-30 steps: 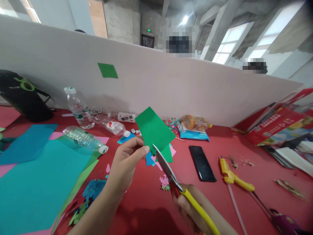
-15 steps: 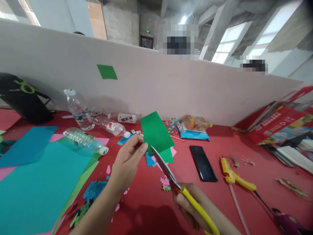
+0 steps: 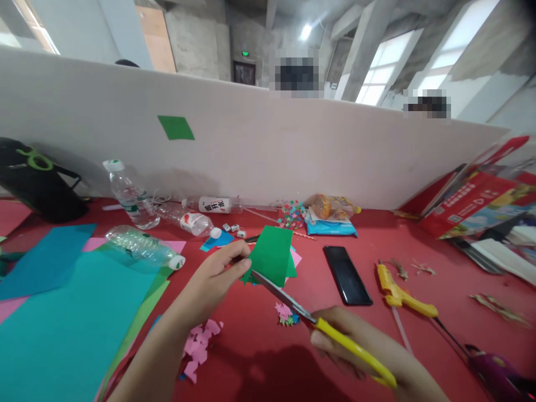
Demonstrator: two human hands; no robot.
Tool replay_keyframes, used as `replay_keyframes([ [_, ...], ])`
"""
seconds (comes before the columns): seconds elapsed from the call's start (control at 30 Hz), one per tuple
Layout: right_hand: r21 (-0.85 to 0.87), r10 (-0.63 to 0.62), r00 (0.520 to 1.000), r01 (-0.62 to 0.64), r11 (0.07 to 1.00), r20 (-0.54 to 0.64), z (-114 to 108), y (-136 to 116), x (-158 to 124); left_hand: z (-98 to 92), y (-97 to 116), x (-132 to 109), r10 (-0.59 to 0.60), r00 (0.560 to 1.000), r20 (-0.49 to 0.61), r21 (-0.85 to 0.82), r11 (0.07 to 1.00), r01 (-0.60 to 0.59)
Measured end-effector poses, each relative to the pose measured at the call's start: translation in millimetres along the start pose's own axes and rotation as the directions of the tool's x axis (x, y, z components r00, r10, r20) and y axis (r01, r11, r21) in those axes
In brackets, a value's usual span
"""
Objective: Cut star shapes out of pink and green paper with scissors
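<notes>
**Green paper held at the scissor blades over a red table**

The left hand pinches a small rectangular piece of bright green paper by its lower left corner, thumb and fingers pressed together on it. The sheet is flat, plain and matte, with straight upper and side edges; its lower edge near the fingers looks ragged and notched. It hangs in the air above the red tabletop, tilted away from the camera, in front of some blue and pink scraps.

The right hand is closed around the yellow handles of a pair of yellow-handled scissors with silver blades. The blades point up and left, and their tips meet the bottom edge of the green paper just beside the left fingertips. I cannot tell how far the blades stand apart.

Beneath the scissors lies a little cluster of pink and green cut-out shapes. More pink cut-outs lie by the left forearm. A large teal sheet of paper covers the left of the table. A black smartphone lies to the right of the green paper, and a yellow glue gun lies farther right. Clear plastic bottles lie and stand near the white partition wall.
</notes>
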State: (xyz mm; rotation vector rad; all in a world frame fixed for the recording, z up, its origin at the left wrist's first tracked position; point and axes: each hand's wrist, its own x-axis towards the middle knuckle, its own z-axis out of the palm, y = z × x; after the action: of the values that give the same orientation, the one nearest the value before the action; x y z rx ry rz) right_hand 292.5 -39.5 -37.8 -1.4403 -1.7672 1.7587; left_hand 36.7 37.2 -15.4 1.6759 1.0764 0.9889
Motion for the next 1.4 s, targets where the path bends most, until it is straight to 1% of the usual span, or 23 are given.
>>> replay_keyframes([
  [0.03, 0.022, -0.011, 1.0, 0.012, 1.0, -0.014, 2, 1, 2, 0.3, -1, 0, -0.003, 1.0, -0.008, -0.005, 1.0, 0.003],
  [0.07, 0.048, -0.025, 0.999, 0.027, 0.998, -0.03, 4, 2, 4, 1.3, -1, 1, 0.001, 0.999, -0.041, -0.017, 1.0, -0.002],
  [0.1, 0.085, -0.035, 0.998, 0.039, 0.996, -0.046, 7, 4, 7, 3.0, -2, 1, 0.009, 0.995, -0.103, -0.035, 0.999, -0.013],
  [0.17, 0.127, -0.09, 0.99, 0.103, 0.986, -0.108, 13, 10, 13, 8.0, -1, 1, 0.015, 0.967, -0.256, -0.08, 0.996, -0.037],
  [0.2, 0.135, -0.126, 0.987, 0.139, 0.981, -0.101, 16, 12, 16, 11.2, -1, 1, 0.005, 0.951, -0.309, -0.104, 0.994, -0.039],
  [0.23, 0.142, -0.142, 0.985, 0.155, 0.978, -0.099, 19, 14, 19, 14.6, -1, 1, -0.016, 0.944, -0.33, -0.131, 0.991, -0.029],
  [0.3, 0.191, -0.103, 0.99, 0.121, 0.974, -0.097, 23, 14, 22, 21.5, -1, 0, -0.076, 0.959, -0.274, -0.201, 0.979, 0.02],
  [0.37, 0.204, -0.092, 0.989, 0.115, 0.972, -0.117, 27, 11, 22, 27.6, 0, 0, -0.147, 0.966, -0.215, -0.301, 0.95, 0.078],
  [0.4, 0.203, -0.098, 0.987, 0.123, 0.971, -0.132, 29, 9, 21, 29.8, 1, 0, -0.182, 0.96, -0.212, -0.353, 0.93, 0.098],
  [0.47, 0.194, -0.116, 0.978, 0.149, 0.969, -0.174, 32, 6, 20, 32.3, 2, 0, -0.233, 0.942, -0.239, -0.428, 0.897, 0.113],
  [0.57, 0.186, -0.117, 0.965, 0.163, 0.969, -0.236, 36, 8, 22, 31.8, 6, 0, -0.258, 0.932, -0.255, -0.458, 0.881, 0.118],
  [0.67, 0.199, -0.095, 0.957, 0.153, 0.968, -0.274, 39, 15, 29, 30.3, 8, -1, -0.296, 0.934, -0.199, -0.471, 0.865, 0.173],
  [0.73, 0.195, -0.096, 0.951, 0.158, 0.968, -0.296, 41, 19, 33, 30.9, 7, -1, -0.333, 0.933, -0.139, -0.51, 0.831, 0.221],
  [0.8, 0.168, -0.123, 0.938, 0.185, 0.968, -0.324, 43, 21, 35, 32.7, 7, -2, -0.339, 0.939, -0.06, -0.592, 0.77, 0.24],
  [0.87, 0.143, -0.156, 0.927, 0.215, 0.966, -0.341, 44, 23, 36, 34.7, 6, -2, -0.306, 0.952, 0.005, -0.678, 0.698, 0.229],
  [0.9, 0.14, -0.165, 0.925, 0.224, 0.965, -0.342, 45, 23, 36, 35.4, 6, -2, -0.288, 0.958, 0.019, -0.71, 0.67, 0.216],
  [0.97, 0.149, -0.163, 0.928, 0.223, 0.963, -0.335, 46, 25, 35, 36.2, 6, -1, -0.267, 0.964, -0.001, -0.738, 0.65, 0.18],
  [1.03, 0.164, -0.141, 0.939, 0.199, 0.966, -0.312, 47, 26, 36, 36.2, 6, -1, -0.258, 0.964, -0.067, -0.724, 0.677, 0.13],
  [1.1, 0.176, -0.11, 0.953, 0.164, 0.971, -0.283, 46, 28, 36, 35.7, 5, 0, -0.246, 0.955, -0.162, -0.677, 0.732, 0.074],
  [1.17, 0.184, -0.092, 0.965, 0.14, 0.973, -0.245, 45, 30, 35, 34.7, 5, 0, -0.219, 0.939, -0.267, -0.584, 0.812, 0.023],
  [1.23, 0.188, -0.102, 0.971, 0.144, 0.971, -0.216, 43, 30, 32, 32.6, 5, 0, -0.171, 0.925, -0.34, -0.45, 0.893, -0.001],
  [1.3, 0.185, -0.128, 0.975, 0.161, 0.969, -0.179, 38, 27, 27, 29.2, 7, 0, -0.128, 0.924, -0.361, -0.325, 0.946, 0.005],
  [1.4, 0.142, -0.17, 0.976, 0.189, 0.972, -0.133, 31, 20, 17, 23.4, 11, -1, -0.109, 0.941, -0.321, -0.211, 0.977, 0.041],
])
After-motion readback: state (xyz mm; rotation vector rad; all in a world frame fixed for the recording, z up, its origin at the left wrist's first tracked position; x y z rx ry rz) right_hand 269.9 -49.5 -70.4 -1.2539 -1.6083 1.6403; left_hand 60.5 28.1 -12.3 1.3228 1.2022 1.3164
